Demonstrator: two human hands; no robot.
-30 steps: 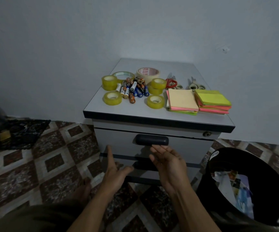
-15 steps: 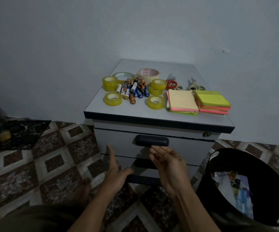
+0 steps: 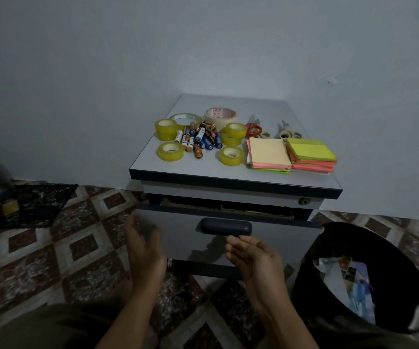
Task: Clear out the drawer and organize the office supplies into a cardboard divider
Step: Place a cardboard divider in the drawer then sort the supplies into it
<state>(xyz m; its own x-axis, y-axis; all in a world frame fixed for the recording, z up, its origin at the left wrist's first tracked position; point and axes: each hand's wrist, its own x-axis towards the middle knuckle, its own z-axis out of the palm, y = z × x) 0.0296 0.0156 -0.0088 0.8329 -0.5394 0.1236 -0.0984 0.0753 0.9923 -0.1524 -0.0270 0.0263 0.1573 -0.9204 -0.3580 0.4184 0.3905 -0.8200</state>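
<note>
In mid-frame, drawer: top one of the grey cabinet, standing partly out, with a dark gap above its front.
Right hand: palm up just under the drawer's dark handle, fingers curled, tips at its lower edge. I cannot tell whether they hook it.
Left hand: blurred, fingers straight, holding nothing, at the drawer front's left edge, apart from the right.
Cabinet top: tape rolls, heaped batteries, two sticky-note stacks, scissors behind.
Lower right: black bin holding papers.

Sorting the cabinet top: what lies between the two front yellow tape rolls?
In the head view, a pile of batteries lies between the left roll and the right roll.
</note>
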